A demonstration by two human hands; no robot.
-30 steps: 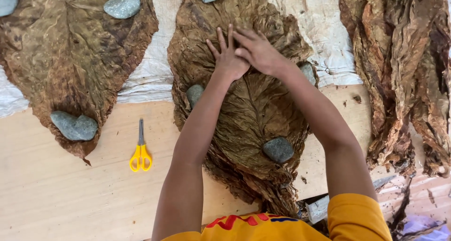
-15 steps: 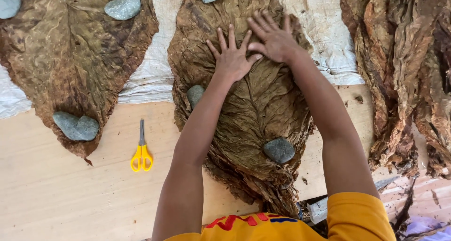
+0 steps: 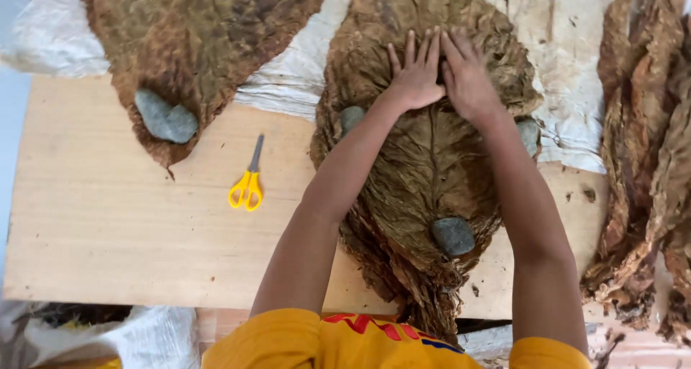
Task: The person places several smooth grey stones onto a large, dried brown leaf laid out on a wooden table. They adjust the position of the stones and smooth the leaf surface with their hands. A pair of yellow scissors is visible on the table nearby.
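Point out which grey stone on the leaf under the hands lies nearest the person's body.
The grey stone near the leaf's stem end, below both hands. The other stones sit higher: one by the left forearm, one at the right edge.

I see no labels, signs or screens from here; the only package-like thing is a crumpled whitish plastic bag (image 3: 155,336) at the lower left, below the worktop (image 3: 108,225) edge (contents unclear).
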